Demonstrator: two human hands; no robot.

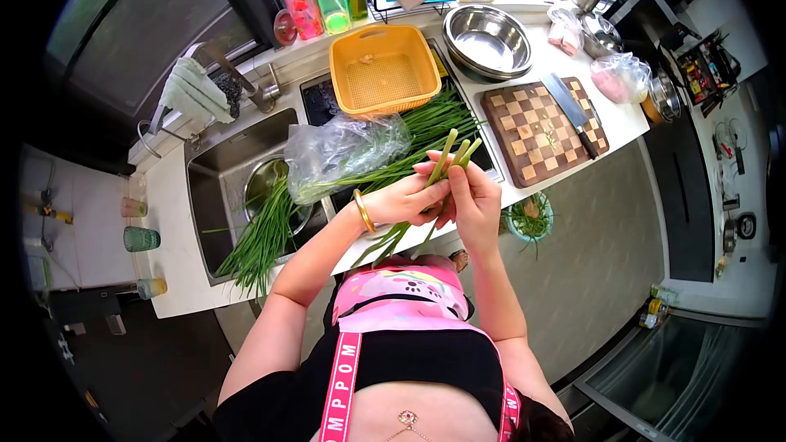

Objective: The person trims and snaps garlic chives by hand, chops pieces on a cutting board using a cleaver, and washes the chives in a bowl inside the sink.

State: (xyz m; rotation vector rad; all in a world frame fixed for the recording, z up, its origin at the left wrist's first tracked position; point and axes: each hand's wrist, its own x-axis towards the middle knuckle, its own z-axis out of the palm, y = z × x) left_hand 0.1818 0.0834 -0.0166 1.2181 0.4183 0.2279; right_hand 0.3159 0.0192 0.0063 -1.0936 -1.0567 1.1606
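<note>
A few green chive stalks [446, 151] stand upright between my two hands in front of my apron, pale ends up and leaves hanging below. My left hand [401, 200], with a gold bangle at the wrist, is closed around them. The thumb and fingers of my right hand [475, 196] pinch the same stalks. Beyond my hands, more long chives [434, 127] lie across the counter beside a crumpled clear plastic bag [348, 147]. Another bunch of chives [262, 237] droops over the sink's front edge.
A metal bowl [260, 188] sits in the sink [205, 196]. Behind stands a yellow basket [344, 74]. To the right are steel bowls [488, 41] and a checkered cutting board [516, 127] bearing a knife [565, 102]. Below the counter, a basin [514, 227] contains green scraps.
</note>
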